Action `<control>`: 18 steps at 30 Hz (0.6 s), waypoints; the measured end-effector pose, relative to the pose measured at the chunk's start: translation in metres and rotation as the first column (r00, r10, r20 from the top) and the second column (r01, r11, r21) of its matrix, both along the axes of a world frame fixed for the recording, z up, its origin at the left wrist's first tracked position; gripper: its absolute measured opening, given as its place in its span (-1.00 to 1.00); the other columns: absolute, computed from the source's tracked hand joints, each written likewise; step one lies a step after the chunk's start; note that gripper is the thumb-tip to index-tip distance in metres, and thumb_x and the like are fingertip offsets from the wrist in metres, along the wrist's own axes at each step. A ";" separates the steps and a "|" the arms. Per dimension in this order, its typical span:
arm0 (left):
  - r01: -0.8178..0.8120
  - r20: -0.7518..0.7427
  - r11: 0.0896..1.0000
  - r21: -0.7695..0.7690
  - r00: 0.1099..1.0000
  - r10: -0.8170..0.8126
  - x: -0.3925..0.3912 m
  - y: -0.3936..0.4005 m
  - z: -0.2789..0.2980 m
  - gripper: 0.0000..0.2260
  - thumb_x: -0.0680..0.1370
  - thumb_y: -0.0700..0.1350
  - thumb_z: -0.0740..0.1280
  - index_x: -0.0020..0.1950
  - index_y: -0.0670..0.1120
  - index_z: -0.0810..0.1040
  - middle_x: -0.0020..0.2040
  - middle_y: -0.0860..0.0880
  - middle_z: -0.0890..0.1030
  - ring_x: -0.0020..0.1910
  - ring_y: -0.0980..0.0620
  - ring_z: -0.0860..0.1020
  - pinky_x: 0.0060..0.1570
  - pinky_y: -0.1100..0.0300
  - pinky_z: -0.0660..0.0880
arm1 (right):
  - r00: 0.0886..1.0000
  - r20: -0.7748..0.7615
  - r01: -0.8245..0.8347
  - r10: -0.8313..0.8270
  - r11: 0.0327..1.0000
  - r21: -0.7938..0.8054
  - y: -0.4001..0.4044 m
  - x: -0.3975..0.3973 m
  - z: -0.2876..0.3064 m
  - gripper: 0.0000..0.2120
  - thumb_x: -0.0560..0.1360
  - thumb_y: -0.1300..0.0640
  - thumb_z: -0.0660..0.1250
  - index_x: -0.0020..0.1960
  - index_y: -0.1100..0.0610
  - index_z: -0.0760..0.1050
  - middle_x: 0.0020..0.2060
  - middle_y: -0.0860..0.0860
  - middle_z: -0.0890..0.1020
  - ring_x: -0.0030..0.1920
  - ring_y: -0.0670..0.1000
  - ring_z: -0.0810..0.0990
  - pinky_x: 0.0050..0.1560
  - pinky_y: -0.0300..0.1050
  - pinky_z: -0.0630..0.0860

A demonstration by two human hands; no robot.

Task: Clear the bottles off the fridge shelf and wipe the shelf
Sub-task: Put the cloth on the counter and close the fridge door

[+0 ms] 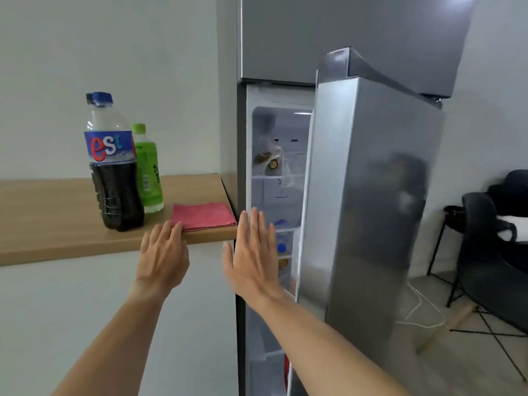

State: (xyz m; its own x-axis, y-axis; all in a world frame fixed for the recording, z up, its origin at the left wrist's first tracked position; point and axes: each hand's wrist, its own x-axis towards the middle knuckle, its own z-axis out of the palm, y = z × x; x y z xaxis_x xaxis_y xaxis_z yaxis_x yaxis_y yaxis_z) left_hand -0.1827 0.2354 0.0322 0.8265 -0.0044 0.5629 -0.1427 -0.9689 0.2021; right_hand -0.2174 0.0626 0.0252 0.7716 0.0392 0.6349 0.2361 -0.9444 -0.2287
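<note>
Only one view, from the head. Reaching forward with both hands, empty, fingers spread flat: left hand (163, 254) hovering at the near edge of the wooden counter (57, 224), fingertips just at the folded pink cloth (203, 215); right hand (251, 254) raised in front of the fridge opening, gripping nothing. Standing already on the counter, left of the fridge (285, 38): a cola bottle (114, 167) with a blue cap and, touching behind it, a green tea bottle (147, 172). Hanging only partly open, blurred: the fridge door (365, 201). Showing through the narrow gap: more blue-capped bottles (281, 247) on a shelf inside the fridge, so clearing probably not finished.

Risking, by my reading: the door drifting shut onto the right wrist while reaching in, since nothing is holding it; the tall cola bottle tipping if the left hand drags the cloth carelessly beside it.

Standing in the way: the door itself, narrowing access to the shelves. Sitting right of the fridge, well apart: a dark chair (491, 252), with a white cable (423, 312) trailing on the floor near the door's swing.
</note>
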 end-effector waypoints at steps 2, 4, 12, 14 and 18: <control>-0.003 -0.010 1.000 0.015 1.000 0.003 -0.001 0.006 0.002 -0.66 0.62 -0.16 0.18 0.38 -0.19 0.45 0.32 -0.12 0.51 0.33 -0.16 0.43 0.39 -0.03 0.29 | 0.997 0.065 -0.028 0.032 0.998 -0.055 0.004 -0.002 0.011 -0.30 0.67 -0.08 0.03 0.64 0.25 -0.13 0.63 0.21 -0.13 0.63 0.16 -0.20 0.59 0.14 -0.21; -0.019 -0.020 1.000 0.021 1.000 0.020 -0.001 0.004 0.005 -0.69 0.62 -0.10 0.17 0.33 -0.15 0.47 0.29 -0.07 0.53 0.32 -0.12 0.44 0.37 0.01 0.29 | 0.990 0.117 -0.068 0.078 0.994 -0.090 0.006 -0.005 0.020 -0.30 0.65 -0.04 0.08 0.64 0.26 -0.09 0.63 0.23 -0.12 0.63 0.17 -0.20 0.59 0.15 -0.21; -0.092 -0.016 0.995 -0.032 0.996 0.092 0.003 -0.012 0.007 -0.65 0.62 0.00 0.20 0.34 -0.14 0.45 0.53 -0.15 0.30 0.45 -0.22 0.31 0.40 -0.08 0.24 | 0.916 0.360 -0.141 0.174 0.983 -0.117 0.004 -0.011 0.031 -0.31 0.54 0.03 0.24 0.59 0.28 0.18 0.61 0.28 0.08 0.63 0.22 -0.05 0.59 0.24 -0.10; -0.087 0.021 0.996 -0.011 0.996 0.088 0.004 -0.014 0.008 -0.57 0.62 0.00 0.21 0.45 -0.15 0.39 0.59 -0.15 0.19 0.50 -0.26 0.23 0.44 -0.13 0.20 | 0.942 0.334 -0.023 0.038 0.998 -0.050 -0.005 -0.003 0.031 -0.25 0.54 0.01 0.25 0.61 0.31 0.11 0.61 0.31 0.02 0.62 0.27 -0.06 0.57 0.29 -0.11; -0.075 -0.019 0.996 0.037 0.997 0.076 0.015 -0.014 0.011 -0.55 0.64 0.04 0.03 0.47 -0.11 0.37 0.56 -0.14 0.26 0.52 -0.16 0.23 0.49 -0.06 0.16 | 0.987 0.157 0.054 -0.039 0.994 -0.090 -0.024 0.017 0.026 -0.27 0.61 -0.03 0.16 0.62 0.32 -0.01 0.61 0.31 -0.05 0.62 0.28 -0.05 0.57 0.27 -0.05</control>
State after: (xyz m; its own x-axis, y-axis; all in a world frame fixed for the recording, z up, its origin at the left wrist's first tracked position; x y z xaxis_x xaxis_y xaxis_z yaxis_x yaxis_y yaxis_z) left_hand -0.1679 0.2217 0.0428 0.8364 0.0384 0.5468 -0.0652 -0.9835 0.1688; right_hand -0.2003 0.0388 0.0507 0.6666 0.0707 0.7420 0.2172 -0.9707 -0.1027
